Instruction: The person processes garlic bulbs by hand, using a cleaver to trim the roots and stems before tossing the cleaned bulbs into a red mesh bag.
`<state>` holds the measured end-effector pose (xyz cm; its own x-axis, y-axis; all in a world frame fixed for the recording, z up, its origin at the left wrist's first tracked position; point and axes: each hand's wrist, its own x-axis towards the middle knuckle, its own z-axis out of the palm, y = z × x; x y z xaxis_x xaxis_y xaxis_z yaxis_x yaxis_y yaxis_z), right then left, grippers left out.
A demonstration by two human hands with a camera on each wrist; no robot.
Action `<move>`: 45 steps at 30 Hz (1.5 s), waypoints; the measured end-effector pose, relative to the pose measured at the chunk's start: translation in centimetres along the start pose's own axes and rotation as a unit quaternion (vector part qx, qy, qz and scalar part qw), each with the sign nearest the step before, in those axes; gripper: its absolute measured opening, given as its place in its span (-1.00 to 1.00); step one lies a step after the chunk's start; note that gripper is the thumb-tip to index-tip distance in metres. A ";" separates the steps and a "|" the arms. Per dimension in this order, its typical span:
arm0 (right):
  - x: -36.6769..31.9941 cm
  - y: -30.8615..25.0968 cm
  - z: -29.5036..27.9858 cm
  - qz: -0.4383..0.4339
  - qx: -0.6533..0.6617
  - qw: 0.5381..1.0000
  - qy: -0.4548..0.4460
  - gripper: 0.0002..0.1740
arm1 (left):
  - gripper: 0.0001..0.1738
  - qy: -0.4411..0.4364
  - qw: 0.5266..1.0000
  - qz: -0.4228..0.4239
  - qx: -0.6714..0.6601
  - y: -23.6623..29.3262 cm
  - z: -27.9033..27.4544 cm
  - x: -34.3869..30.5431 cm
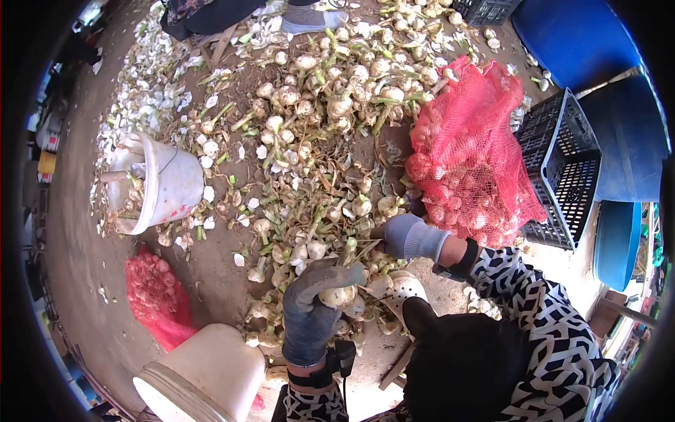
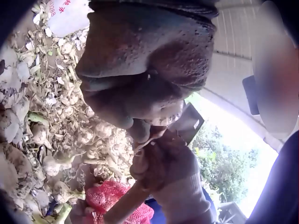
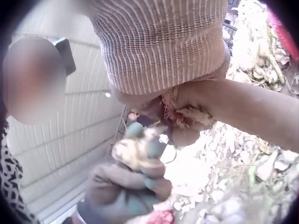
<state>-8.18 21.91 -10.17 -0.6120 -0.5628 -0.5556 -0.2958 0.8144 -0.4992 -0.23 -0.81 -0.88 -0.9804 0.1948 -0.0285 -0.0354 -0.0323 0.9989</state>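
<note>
My left hand [image 1: 309, 309], in a grey-blue coated glove, holds a garlic bulb [image 1: 337, 296] above the garlic pile. In the right wrist view the glove's fingers curl round that pale bulb [image 3: 128, 151]. My right hand [image 1: 415, 238], in a knitted glove with a ribbed cuff, grips a tool by its wooden handle [image 3: 257, 109] just right of the bulb. The tool's working end is mostly hidden by the fingers. Dry, reddish-brown root strands [image 3: 170, 109] show at the right hand's fingers. The two hands are close together.
Garlic with stems lies in a heap [image 1: 337, 91] ahead. A filled red mesh bag [image 1: 471, 148] and black crate [image 1: 562, 162] stand right, near blue barrels [image 1: 583, 42]. Left are a tipped white bucket [image 1: 165, 183], smaller red bag [image 1: 158, 292] and white container [image 1: 218, 366]. Another person's foot [image 1: 313, 20] is at the top.
</note>
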 end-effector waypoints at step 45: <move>1.5 -4.4 -2.2 -0.026 -0.064 0.983 0.169 -0.81 | -0.30 0.019 0.982 -0.138 -0.129 1.1 0.8 0.6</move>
<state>-9.42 17.79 -7.38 -0.7962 -0.5429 -0.2671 -0.4101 0.8088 -0.4215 -0.68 0.07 0.24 -0.9329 0.1937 -0.3035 -0.3441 -0.2313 0.9100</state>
